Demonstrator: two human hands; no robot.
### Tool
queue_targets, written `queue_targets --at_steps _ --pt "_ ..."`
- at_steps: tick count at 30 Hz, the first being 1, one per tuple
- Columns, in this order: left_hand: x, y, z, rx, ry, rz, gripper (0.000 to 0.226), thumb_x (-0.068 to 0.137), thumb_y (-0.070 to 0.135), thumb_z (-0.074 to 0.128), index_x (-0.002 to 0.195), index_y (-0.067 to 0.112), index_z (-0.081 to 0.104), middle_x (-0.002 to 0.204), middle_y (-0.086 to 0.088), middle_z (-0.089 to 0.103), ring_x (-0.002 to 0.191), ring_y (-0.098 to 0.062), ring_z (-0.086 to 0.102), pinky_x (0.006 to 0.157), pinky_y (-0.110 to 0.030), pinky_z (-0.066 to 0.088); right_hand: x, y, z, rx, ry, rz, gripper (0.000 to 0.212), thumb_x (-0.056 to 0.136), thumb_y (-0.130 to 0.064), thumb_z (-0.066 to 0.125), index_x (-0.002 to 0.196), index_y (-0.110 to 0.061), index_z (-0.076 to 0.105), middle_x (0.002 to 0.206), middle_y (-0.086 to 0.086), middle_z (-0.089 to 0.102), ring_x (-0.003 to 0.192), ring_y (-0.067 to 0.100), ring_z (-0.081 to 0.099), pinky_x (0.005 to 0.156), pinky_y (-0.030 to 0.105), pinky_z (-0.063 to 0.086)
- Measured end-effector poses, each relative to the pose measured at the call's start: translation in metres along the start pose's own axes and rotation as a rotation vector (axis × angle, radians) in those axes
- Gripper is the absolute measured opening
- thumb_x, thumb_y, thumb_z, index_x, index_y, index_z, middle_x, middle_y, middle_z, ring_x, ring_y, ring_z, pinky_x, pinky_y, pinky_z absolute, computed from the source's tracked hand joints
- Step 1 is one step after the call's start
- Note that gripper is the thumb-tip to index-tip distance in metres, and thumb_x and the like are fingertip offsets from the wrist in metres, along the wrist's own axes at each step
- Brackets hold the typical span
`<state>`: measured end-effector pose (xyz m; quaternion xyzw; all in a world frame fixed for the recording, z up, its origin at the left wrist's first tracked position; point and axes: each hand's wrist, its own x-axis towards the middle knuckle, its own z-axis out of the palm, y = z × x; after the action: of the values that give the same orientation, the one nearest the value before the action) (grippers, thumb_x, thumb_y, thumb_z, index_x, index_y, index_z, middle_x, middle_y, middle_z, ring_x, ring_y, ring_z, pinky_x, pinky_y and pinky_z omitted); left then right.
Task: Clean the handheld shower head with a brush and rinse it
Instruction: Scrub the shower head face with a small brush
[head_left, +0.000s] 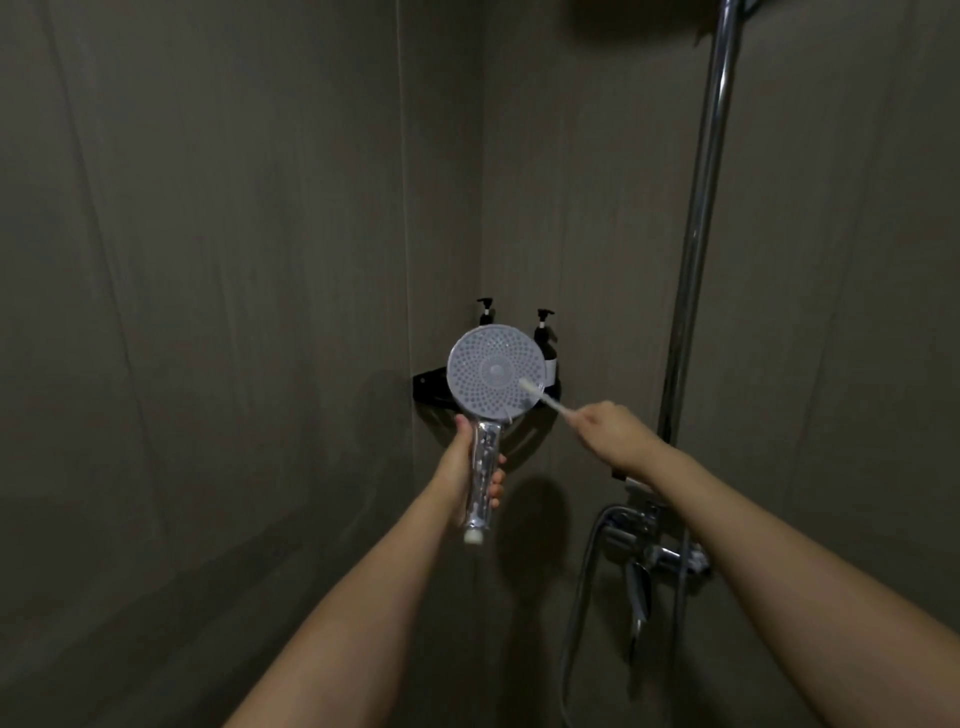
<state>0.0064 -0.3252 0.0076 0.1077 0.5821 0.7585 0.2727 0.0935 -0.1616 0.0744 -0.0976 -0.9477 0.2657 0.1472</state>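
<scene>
**Brush on the shower head face, in the shower corner**

Dark grey walls (234, 260) meet in a corner ahead. On the right wall a chrome riser pipe (698, 234) runs down to a chrome mixer tap (657, 551), from which a hose (576, 582) loops downward. In the corner, a black shelf (428, 387) carries two dark pump bottles (545, 338), partly hidden. In front of the shelf, the handheld shower head (496, 371) is held upright with its round perforated face toward the camera. The left hand (467, 467) is wrapped around its clear handle, fingers curled round it. The right hand (608, 423) pinches the end of a small white brush (540, 397), whose bristled tip rests on the lower right part of the face.
</scene>
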Motion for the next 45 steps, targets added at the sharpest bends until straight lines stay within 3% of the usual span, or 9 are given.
queue_targets --at_steps 12,17,21,26,29,32,36,41,45 --pt "-0.004 0.004 0.012 -0.016 -0.074 0.030 0.087 0.083 0.076 0.006 0.084 0.005 0.056 0.060 -0.007 0.050 0.039 -0.014 0.048 0.041 -0.017 0.040 -0.015 -0.023 0.007 -0.163 -0.383 0.034 0.042 0.099 -0.027 0.043 0.057 -0.018 0.043 0.059 -0.001 0.040 0.050 0.010 0.036 0.037 0.011 0.032" --pt "-0.002 0.001 0.005 -0.020 -0.070 0.046 0.090 0.081 0.078 0.004 0.084 0.005 0.056 0.058 -0.007 0.052 0.041 -0.014 0.050 0.042 -0.017 0.041 -0.011 -0.016 0.003 -0.107 -0.178 -0.019 0.047 0.099 -0.031 0.040 0.055 -0.019 0.044 0.059 -0.001 0.044 0.053 0.010 0.040 0.050 0.022 0.031" --pt "-0.001 0.006 0.002 0.017 -0.037 0.075 0.089 0.083 0.075 0.004 0.090 0.003 0.057 0.063 -0.008 0.053 0.044 -0.015 0.052 0.043 -0.019 0.042 -0.022 -0.017 0.006 -0.172 -0.392 0.010 0.042 0.099 -0.021 0.043 0.057 -0.024 0.040 0.061 -0.008 0.039 0.054 0.003 0.035 0.043 0.005 0.032" --pt "-0.001 0.001 0.004 -0.031 -0.059 0.091 0.086 0.084 0.075 0.006 0.100 0.007 0.057 0.066 -0.009 0.053 0.054 -0.018 0.058 0.045 -0.019 0.044 -0.011 -0.015 0.006 -0.089 -0.156 -0.045 0.045 0.098 -0.034 0.042 0.056 -0.018 0.048 0.059 0.000 0.046 0.057 0.015 0.045 0.053 0.026 0.033" --pt "0.000 0.007 0.009 -0.070 -0.051 0.106 0.086 0.084 0.076 0.011 0.102 0.005 0.057 0.065 -0.008 0.055 0.055 -0.018 0.056 0.051 -0.024 0.048 -0.017 -0.022 0.012 -0.248 -0.357 -0.052 0.038 0.097 -0.032 0.045 0.069 -0.011 0.059 0.065 0.001 0.047 0.063 0.016 0.046 0.055 0.025 0.034" --pt "0.001 0.009 0.011 -0.053 -0.024 0.096 0.085 0.084 0.075 0.010 0.089 0.004 0.056 0.060 -0.009 0.054 0.051 -0.020 0.059 0.054 -0.025 0.046 -0.020 -0.024 0.013 -0.265 -0.494 -0.057 0.041 0.096 -0.030 0.048 0.058 -0.016 0.047 0.059 -0.001 0.041 0.052 0.009 0.036 0.050 0.016 0.031" --pt "-0.001 0.010 0.015 -0.032 -0.037 0.099 0.085 0.085 0.074 0.005 0.098 0.009 0.059 0.066 -0.008 0.054 0.058 -0.020 0.060 0.053 -0.023 0.041 -0.011 -0.020 0.005 -0.060 -0.217 -0.082 0.045 0.097 -0.033 0.045 0.054 -0.019 0.046 0.057 0.000 0.042 0.054 0.013 0.039 0.053 0.024 0.030" --pt "0.001 0.012 0.009 -0.024 -0.007 0.100 0.085 0.084 0.076 0.009 0.091 0.007 0.058 0.064 -0.007 0.053 0.059 -0.019 0.057 0.055 -0.025 0.043 -0.022 -0.021 0.006 -0.313 -0.574 0.021 0.035 0.094 -0.034 0.050 0.067 -0.013 0.053 0.053 -0.002 0.045 0.047 0.011 0.039 0.046 0.021 0.032" --pt "0.002 0.011 0.009 -0.021 0.029 0.104 0.079 0.087 0.072 0.010 0.084 0.008 0.057 0.058 -0.005 0.052 0.057 -0.018 0.051 0.054 -0.024 0.039 -0.018 -0.019 0.009 -0.271 -0.565 0.017 0.041 0.092 -0.037 0.053 0.058 -0.016 0.048 0.036 -0.007 0.046 0.036 0.006 0.040 0.041 0.018 0.032"
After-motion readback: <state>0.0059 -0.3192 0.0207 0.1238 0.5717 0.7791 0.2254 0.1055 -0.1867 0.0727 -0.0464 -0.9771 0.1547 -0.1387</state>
